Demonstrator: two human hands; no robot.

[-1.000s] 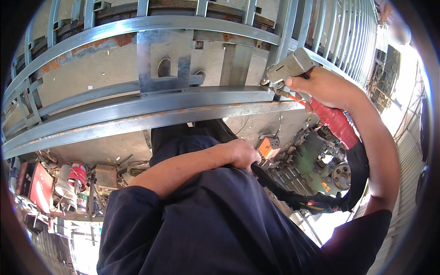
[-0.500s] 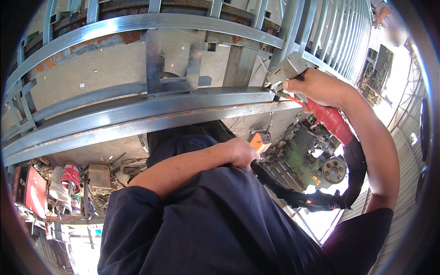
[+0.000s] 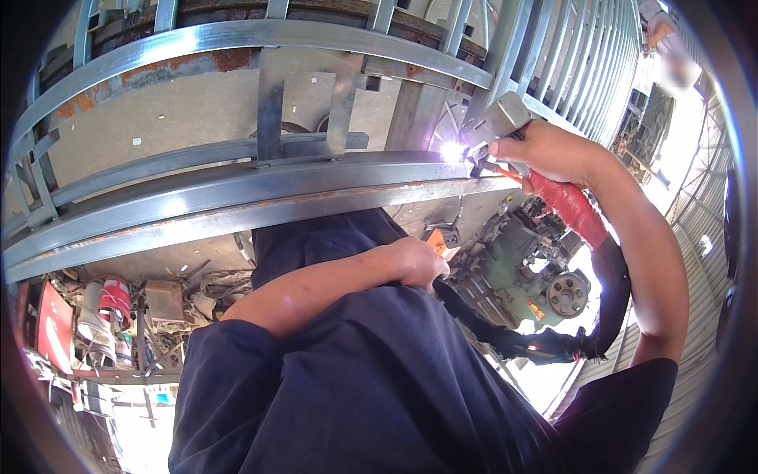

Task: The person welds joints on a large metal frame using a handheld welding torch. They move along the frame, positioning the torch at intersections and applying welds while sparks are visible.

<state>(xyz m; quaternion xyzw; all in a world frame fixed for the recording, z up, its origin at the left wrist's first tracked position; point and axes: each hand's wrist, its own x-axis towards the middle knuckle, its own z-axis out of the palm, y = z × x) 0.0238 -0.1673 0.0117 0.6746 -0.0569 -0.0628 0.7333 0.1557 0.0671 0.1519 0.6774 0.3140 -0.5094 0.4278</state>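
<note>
At steel rail (image 3: 237, 201): right hand (image 3: 545, 150) clenched around welding torch (image 3: 505, 126), spark (image 3: 452, 151) at rail's end; left hand (image 3: 418, 265) fisted below rail, holding nothing visible.

Right hand (image 3: 545, 146): raised, arm bent at elbow, fingers closed in a grip.
Left hand (image 3: 418, 262): fisted, pressed against torso, forearm across body.

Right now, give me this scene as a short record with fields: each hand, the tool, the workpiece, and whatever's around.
Right hand: gripping a welding torch with a red handle
Arc: bright spark at the torch tip
Workpiece: steel frame of rails and bars
Left hand: closed, against the dark clothing
Nearby: green machine, black hose
</note>
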